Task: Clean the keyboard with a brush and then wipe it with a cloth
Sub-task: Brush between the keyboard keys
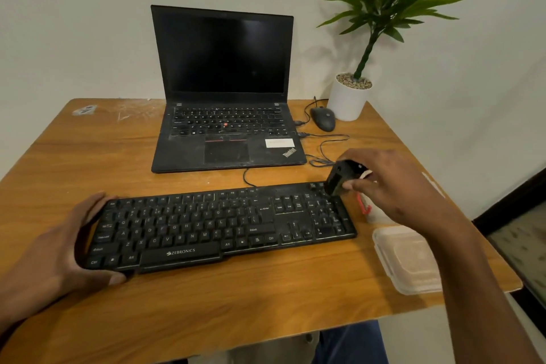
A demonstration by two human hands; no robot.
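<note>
A black Zebronics keyboard (218, 224) lies across the wooden table (206, 304) in front of me. My left hand (59, 248) grips its left end, thumb at the front edge and fingers round the back. My right hand (396, 183) holds a small black brush (339, 177) with its bristles down on the keyboard's far right corner, by the number pad. Under my right hand lies a whitish thing with a red loop (365, 207), perhaps the cloth; most of it is hidden.
An open black laptop (224, 115) stands behind the keyboard. A wired mouse (323, 118) and a white potted plant (348, 97) sit at the back right, with cables (325, 145) trailing between. A clear plastic box (410, 260) sits near the table's right edge.
</note>
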